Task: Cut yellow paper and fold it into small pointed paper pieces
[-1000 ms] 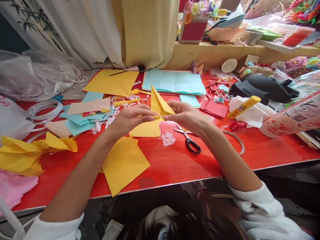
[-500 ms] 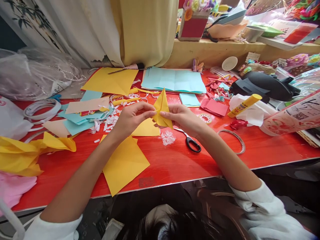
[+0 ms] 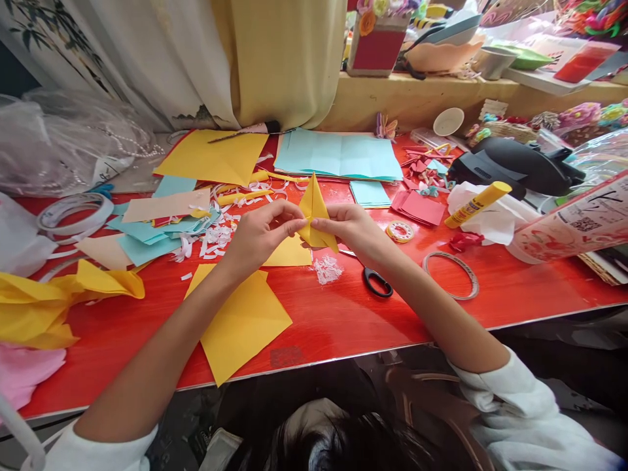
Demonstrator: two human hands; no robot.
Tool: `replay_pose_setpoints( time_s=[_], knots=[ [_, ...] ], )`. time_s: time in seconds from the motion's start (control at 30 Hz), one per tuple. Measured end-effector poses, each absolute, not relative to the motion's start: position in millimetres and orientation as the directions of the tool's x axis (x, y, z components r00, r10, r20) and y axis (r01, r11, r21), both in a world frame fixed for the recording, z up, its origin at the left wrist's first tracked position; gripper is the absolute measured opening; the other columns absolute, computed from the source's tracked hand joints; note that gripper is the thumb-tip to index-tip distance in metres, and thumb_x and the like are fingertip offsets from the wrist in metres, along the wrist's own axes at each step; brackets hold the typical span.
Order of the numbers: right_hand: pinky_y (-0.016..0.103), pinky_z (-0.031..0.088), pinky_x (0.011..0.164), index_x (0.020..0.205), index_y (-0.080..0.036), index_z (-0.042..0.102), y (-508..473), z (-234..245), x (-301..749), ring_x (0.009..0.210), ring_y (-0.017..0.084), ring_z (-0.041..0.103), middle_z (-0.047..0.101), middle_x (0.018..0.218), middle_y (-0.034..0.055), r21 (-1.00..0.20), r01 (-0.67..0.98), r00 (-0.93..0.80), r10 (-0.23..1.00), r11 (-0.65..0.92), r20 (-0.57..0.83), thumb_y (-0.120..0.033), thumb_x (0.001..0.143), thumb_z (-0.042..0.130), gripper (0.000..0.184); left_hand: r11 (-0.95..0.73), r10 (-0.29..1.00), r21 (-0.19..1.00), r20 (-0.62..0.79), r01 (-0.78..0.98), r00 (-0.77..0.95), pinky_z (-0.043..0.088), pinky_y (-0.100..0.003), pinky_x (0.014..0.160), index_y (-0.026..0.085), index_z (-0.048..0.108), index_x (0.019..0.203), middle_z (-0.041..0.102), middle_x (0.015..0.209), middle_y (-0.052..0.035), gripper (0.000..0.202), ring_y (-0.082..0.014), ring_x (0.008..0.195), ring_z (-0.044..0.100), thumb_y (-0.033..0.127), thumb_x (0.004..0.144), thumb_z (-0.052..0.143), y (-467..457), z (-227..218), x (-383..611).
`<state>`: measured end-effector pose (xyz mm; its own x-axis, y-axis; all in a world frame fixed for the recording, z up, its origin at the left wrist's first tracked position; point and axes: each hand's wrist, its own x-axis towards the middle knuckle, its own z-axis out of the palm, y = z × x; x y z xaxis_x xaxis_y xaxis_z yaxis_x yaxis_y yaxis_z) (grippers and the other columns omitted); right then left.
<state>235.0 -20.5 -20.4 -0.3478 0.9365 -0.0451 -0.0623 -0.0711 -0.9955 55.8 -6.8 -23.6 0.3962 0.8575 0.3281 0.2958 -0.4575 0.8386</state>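
Note:
A folded yellow paper piece (image 3: pixel 314 212) stands point-up above the red table (image 3: pixel 343 314), held between both hands. My left hand (image 3: pixel 260 232) pinches its left edge with thumb and fingers closed. My right hand (image 3: pixel 350 229) pinches its right edge the same way. Under the hands lies a flat yellow sheet (image 3: pixel 289 254), and a larger yellow sheet (image 3: pixel 243 320) lies nearer the table's front edge. Black-handled scissors (image 3: pixel 375 281) lie just below my right wrist, partly hidden by it.
Yellow (image 3: pixel 213 156) and light blue (image 3: pixel 338 154) sheets lie at the back, with paper scraps (image 3: pixel 216 235) left of the hands. A glue stick (image 3: pixel 478 203), tape rolls (image 3: pixel 400 231), a wire ring (image 3: pixel 451 275) and a black device (image 3: pixel 515 167) sit right. Crumpled yellow paper (image 3: pixel 53 304) is far left.
The yellow piece has turned from a tilted, spread position to upright and narrower. Both hands have closed in on it and drifted slightly left and up.

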Motion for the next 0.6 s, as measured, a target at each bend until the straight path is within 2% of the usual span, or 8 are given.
replay_pose_setpoints(
  time_s=[0.3,0.47,0.6],
  knots=[
    [0.030,0.054,0.067,0.084,-0.013,0.066,-20.2,-23.2,239.1,0.073,0.017,0.067,0.069,0.079,0.0070,-0.999,0.032,-0.379,0.925,0.005,-0.008,-0.038,0.078,0.064,0.026,-0.542,0.827,0.730,0.375,0.416,0.419,0.045,-0.026,0.069,0.019,0.058,0.081,0.061,0.081,-0.0023,0.015,-0.0143,0.078,0.057,0.033,0.084,0.055,-8.2,-24.7,57.0],
    [0.028,0.053,0.065,0.077,-0.013,0.064,-20.0,-23.5,237.1,0.067,0.015,0.067,0.068,0.075,0.0061,-0.997,0.080,-0.405,0.913,-0.009,-0.041,-0.034,0.079,0.063,0.021,-0.488,0.851,0.795,0.340,0.361,0.400,0.047,-0.025,0.064,0.018,0.058,0.077,0.059,0.083,-0.0032,0.019,-0.0149,0.077,0.056,0.037,0.082,0.058,-8.1,-25.6,59.0],
    [0.029,0.053,0.063,0.077,-0.014,0.065,-18.8,-25.7,235.9,0.067,0.016,0.067,0.069,0.074,0.0062,-0.998,0.053,-0.402,0.915,-0.027,-0.046,-0.034,0.078,0.065,0.020,-0.473,0.854,0.811,0.327,0.344,0.404,0.047,-0.026,0.063,0.018,0.058,0.079,0.058,0.081,-0.0028,0.016,-0.0143,0.073,0.055,0.034,0.082,0.057,-6.6,-28.1,58.3]
  ],
)
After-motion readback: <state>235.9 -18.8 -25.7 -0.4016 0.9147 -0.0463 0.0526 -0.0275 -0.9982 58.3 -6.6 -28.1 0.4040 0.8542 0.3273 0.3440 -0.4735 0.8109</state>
